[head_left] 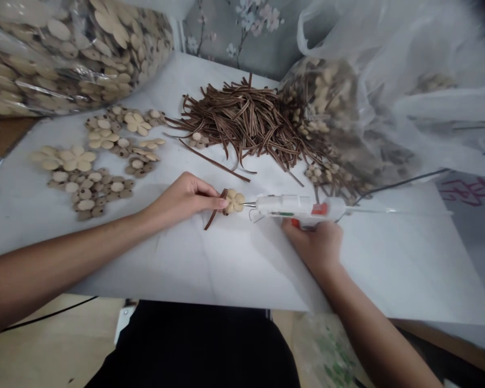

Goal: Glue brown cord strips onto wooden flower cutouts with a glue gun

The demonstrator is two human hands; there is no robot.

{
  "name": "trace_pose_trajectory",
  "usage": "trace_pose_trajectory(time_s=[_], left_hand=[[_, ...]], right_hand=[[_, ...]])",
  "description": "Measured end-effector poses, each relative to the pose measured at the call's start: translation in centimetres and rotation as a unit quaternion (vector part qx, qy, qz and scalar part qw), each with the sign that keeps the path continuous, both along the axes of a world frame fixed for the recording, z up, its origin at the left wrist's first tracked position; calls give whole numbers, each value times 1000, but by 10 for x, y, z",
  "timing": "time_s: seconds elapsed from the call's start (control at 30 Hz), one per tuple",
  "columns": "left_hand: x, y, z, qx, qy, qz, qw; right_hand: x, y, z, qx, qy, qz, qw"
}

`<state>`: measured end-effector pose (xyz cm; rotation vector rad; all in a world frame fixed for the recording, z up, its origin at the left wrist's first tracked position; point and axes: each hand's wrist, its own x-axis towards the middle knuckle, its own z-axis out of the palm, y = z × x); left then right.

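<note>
Between the thumb and fingers of my left hand is a cream flower piece with a brown ribbon strip against it. My right hand is wrapped round the handle of a white glue gun with red parts. Its metal nozzle points left and meets the flower's right edge; whether it touches is too fine to tell. A clear glue stick juts from the gun's back end. Loose cream and grey-brown flower pieces lie to the left of my left hand.
Behind my hands a heap of brown ribbon strips covers the white table. A clear bag of flower pieces stands at the back left. Another plastic bag bulges at the back right, with a black cord before it.
</note>
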<state>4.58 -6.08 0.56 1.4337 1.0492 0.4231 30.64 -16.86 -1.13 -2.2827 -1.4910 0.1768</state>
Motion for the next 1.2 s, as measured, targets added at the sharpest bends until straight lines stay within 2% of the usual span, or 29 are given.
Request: trace_pose_trajectory(time_s=[0.13,0.53,0.8,1.2], left_hand=[[0,-1,2,10,24,-34,999],[0,-1,2,6,17,-31,999],[1,-1,2,15,21,-37,999],[3,-2,6,3,16,-29,999]], right_hand=[[1,1,-2,-18,-3,18,1000],[3,0,-5,-22,-27,47,998],[-1,0,1,-44,-21,41,998],[3,-1,-3,-59,-28,43,997]])
